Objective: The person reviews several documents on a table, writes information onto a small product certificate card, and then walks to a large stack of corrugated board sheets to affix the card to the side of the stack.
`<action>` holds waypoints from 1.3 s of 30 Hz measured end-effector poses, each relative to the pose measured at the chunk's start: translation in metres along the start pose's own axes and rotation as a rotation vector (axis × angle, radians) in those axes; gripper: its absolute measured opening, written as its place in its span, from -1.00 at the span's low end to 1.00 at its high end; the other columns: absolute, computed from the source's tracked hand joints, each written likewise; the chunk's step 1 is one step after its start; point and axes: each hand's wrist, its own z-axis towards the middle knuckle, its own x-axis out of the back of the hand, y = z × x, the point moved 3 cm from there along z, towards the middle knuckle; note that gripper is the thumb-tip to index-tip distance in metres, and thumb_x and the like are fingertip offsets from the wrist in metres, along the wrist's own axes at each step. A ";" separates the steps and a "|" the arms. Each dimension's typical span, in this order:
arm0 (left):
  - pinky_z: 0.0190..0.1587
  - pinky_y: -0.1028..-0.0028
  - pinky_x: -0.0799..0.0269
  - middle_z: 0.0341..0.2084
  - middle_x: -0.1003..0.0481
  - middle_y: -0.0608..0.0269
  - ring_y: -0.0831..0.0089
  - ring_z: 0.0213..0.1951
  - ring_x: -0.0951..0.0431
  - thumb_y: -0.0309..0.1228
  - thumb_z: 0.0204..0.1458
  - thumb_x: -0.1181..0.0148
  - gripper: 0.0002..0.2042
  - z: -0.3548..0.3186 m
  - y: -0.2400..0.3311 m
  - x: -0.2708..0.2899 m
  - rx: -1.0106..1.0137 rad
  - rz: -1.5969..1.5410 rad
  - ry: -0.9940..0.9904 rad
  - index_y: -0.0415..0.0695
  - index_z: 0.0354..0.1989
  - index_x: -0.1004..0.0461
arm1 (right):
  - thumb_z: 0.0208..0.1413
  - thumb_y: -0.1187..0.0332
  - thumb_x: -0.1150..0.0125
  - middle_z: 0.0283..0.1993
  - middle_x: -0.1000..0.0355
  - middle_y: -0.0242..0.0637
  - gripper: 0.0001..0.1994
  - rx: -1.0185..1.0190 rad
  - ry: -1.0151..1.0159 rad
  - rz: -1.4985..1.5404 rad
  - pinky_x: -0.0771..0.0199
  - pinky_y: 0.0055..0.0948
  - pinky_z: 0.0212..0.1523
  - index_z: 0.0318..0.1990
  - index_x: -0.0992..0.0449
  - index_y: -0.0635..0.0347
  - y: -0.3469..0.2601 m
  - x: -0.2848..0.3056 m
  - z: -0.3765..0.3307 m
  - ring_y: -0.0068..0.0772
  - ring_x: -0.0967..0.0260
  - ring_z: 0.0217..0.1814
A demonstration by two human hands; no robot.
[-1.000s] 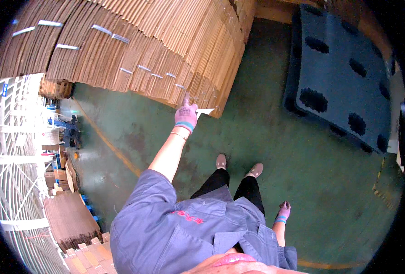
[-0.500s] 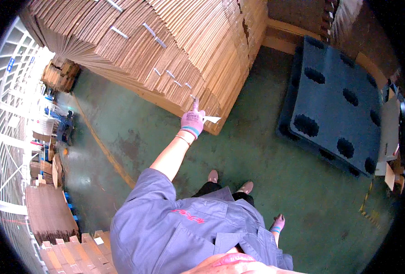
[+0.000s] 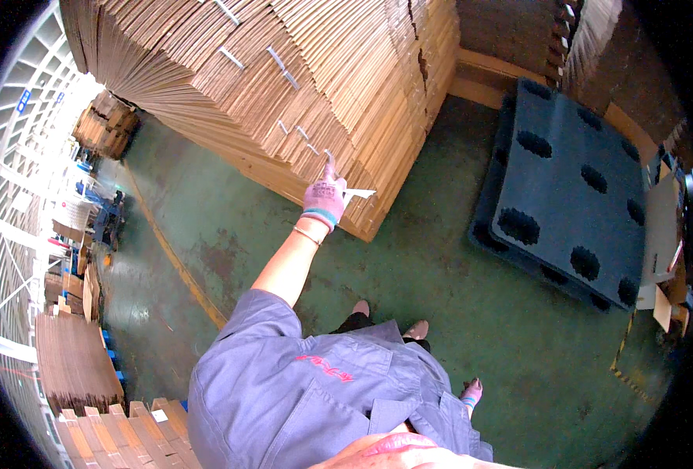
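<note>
My left hand [image 3: 324, 199], in a pink glove with a blue cuff, reaches forward to the near corner of a tall stack of flattened cardboard sheets [image 3: 300, 86]. Its index finger points up against the sheet edges. A small white paper slip [image 3: 360, 193] sticks out to the right from its fingers. White strips [image 3: 282, 69] lie among the sheets above the hand. My right hand [image 3: 471, 391], also gloved, hangs low beside my leg and is too small to read; nothing shows in it.
A dark blue plastic pallet [image 3: 577, 195] lies on the green floor [image 3: 440, 258] to the right, with cardboard scraps [image 3: 663, 234] past it. More cardboard piles [image 3: 73, 363] stand at the lower left by a white railing [image 3: 18, 195]. A yellow floor line [image 3: 175, 262] runs on the left.
The view has swung toward the cardboard stack, which now fills more of the top. My left hand stays at the stack's corner with the white slip. My right hand still hangs down.
</note>
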 end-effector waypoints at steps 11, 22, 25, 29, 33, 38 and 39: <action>-0.06 0.10 -0.51 0.40 -0.09 0.01 0.00 -0.06 -0.59 -0.34 0.08 -0.06 -0.86 -0.009 -0.013 0.050 0.090 -0.007 -0.005 -0.03 -0.30 -0.55 | 0.30 0.16 0.00 0.01 -0.50 -0.18 -0.64 -0.158 -0.119 0.051 -0.50 -0.29 -0.13 0.10 -0.43 0.19 0.007 -0.008 0.008 -0.26 -0.47 -0.10; -0.13 0.13 -0.54 0.35 -0.17 -0.02 0.04 -0.16 -0.62 -0.32 0.05 -0.11 -0.88 -0.010 -0.015 0.081 0.045 0.034 0.162 0.02 -0.32 -0.57 | 0.28 0.12 0.03 0.07 -0.49 -0.12 -0.55 -0.042 -0.025 0.178 -0.51 -0.26 -0.22 0.14 -0.44 0.28 0.002 0.007 -0.002 -0.24 -0.48 -0.22; -0.14 0.12 -0.54 0.32 -0.20 -0.08 0.00 -0.17 -0.62 -0.31 0.03 -0.15 -0.89 -0.032 -0.015 0.107 0.041 0.070 0.200 0.01 -0.31 -0.56 | 0.28 0.12 0.03 0.09 -0.47 -0.14 -0.53 0.135 -0.158 -0.205 -0.50 -0.29 -0.14 0.19 -0.41 0.27 0.011 0.009 -0.001 -0.28 -0.47 -0.13; -0.12 0.10 -0.53 0.28 -0.25 -0.10 -0.02 -0.14 -0.60 -0.33 0.04 -0.12 -0.88 -0.036 -0.043 0.117 0.096 0.116 0.178 0.00 -0.30 -0.55 | 0.13 0.14 -0.13 -0.07 -0.53 0.00 -0.62 0.038 -0.135 -0.212 -0.47 -0.12 -0.18 -0.11 -0.51 0.31 0.054 0.016 0.050 -0.09 -0.50 -0.16; -0.09 0.09 -0.52 0.24 -0.29 -0.13 -0.03 -0.11 -0.59 -0.35 0.05 -0.10 -0.87 -0.040 -0.052 0.122 0.089 0.137 0.172 -0.03 -0.29 -0.54 | 0.17 0.06 -0.08 -0.09 -0.54 0.00 -0.56 0.417 -0.081 -0.547 -0.46 -0.09 -0.10 -0.08 -0.51 0.31 0.079 0.006 0.058 -0.01 -0.50 -0.07; -0.08 0.13 -0.53 0.31 -0.19 -0.13 -0.01 -0.08 -0.59 -0.34 0.10 -0.03 -0.84 -0.010 0.002 0.174 -0.024 0.140 0.245 -0.04 -0.27 -0.54 | 0.29 0.11 0.04 0.07 -0.49 -0.06 -0.55 -0.010 -0.069 -0.094 -0.44 -0.24 -0.01 0.12 -0.43 0.30 0.089 0.000 0.046 -0.12 -0.47 -0.03; -0.08 0.13 -0.53 0.33 -0.17 -0.13 -0.01 -0.08 -0.59 -0.34 0.11 -0.02 -0.83 0.000 0.008 0.181 -0.019 0.150 0.244 -0.04 -0.26 -0.54 | 0.29 0.10 0.04 0.06 -0.49 -0.08 -0.55 -0.029 -0.061 -0.033 -0.45 -0.23 -0.03 0.11 -0.44 0.30 0.085 0.007 0.047 -0.13 -0.47 -0.03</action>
